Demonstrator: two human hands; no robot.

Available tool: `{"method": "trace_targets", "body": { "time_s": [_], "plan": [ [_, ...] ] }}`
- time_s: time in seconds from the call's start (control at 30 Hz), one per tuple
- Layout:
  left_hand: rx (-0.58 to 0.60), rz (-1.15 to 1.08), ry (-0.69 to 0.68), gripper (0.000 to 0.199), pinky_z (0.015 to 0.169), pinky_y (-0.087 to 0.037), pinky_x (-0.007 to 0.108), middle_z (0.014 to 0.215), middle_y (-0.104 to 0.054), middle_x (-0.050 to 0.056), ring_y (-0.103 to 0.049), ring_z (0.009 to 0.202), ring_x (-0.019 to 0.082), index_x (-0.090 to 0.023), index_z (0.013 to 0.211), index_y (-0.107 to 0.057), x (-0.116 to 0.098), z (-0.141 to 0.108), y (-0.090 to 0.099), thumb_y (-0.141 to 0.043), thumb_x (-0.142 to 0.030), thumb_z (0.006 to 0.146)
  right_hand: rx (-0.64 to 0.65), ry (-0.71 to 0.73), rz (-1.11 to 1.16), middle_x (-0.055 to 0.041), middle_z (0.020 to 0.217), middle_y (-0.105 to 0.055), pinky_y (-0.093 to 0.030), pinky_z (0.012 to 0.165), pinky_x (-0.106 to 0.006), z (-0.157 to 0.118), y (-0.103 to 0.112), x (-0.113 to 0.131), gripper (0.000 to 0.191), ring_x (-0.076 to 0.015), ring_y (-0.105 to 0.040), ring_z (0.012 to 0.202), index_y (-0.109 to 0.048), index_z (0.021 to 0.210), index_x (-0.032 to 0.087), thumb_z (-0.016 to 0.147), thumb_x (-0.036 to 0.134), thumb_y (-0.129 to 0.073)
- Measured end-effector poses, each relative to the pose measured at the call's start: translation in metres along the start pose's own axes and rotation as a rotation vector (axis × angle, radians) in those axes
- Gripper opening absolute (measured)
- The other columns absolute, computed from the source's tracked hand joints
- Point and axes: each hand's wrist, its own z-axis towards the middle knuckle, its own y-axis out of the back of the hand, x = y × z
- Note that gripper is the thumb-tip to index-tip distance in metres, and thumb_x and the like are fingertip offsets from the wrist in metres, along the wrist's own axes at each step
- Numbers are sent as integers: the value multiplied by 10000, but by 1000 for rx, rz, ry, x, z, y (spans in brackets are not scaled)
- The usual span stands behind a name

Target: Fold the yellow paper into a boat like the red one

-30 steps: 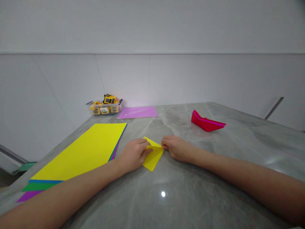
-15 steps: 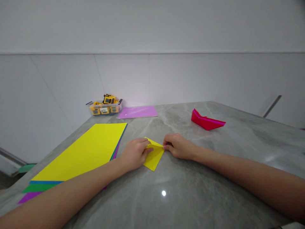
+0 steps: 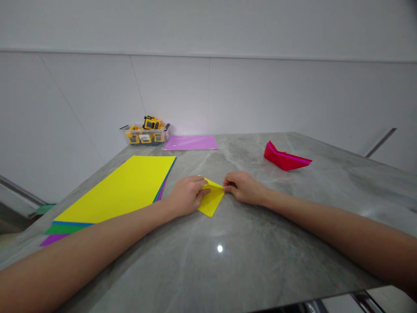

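A small folded piece of yellow paper (image 3: 211, 203) lies on the grey marbled table, one corner pointing towards me. My left hand (image 3: 189, 194) grips its left side, thumb on the near layer and fingers over the far edge. At the right corner my right hand (image 3: 243, 187) pinches the paper's tip between thumb and curled fingers. The upper layer bulges up a little between the two hands. Part of the paper's left side is hidden under my left fingers.
A stack of coloured sheets, yellow on top (image 3: 120, 189), lies left, partly under my left forearm. Behind are a clear bin (image 3: 145, 138) of yellow toy vehicles and a purple pack (image 3: 190, 142). A red folded paper boat (image 3: 286, 160) stands at right on the table (image 3: 254, 243).
The camera view has tilted down slightly, so everything sits higher in the picture and the table's near edge shows. Both hands keep the same hold on the yellow paper.
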Motion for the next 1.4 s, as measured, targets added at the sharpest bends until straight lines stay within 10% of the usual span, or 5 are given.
{"method": "trace_targets", "body": {
  "time_s": [0.47,1.4],
  "plan": [
    [5,-103,177,224,553,-351,252,685,-617,20,-539,610,147,-165,739,-597,4,8,-1,-481,-307,869,29,-26,50,-35,744,-603,-403,641,-239,4,1,-2,77,-134,-538,680,-636,720,137,759,82,-597],
    [-33,-155,132,97,640,-393,272,794,-627,27,-583,734,176,-190,917,-513,-1,2,-4,-457,-264,894,-23,79,176,-8,688,-574,-385,559,-214,-1,0,-2,32,-108,-502,597,-589,732,139,739,117,-611]
  ]
}}
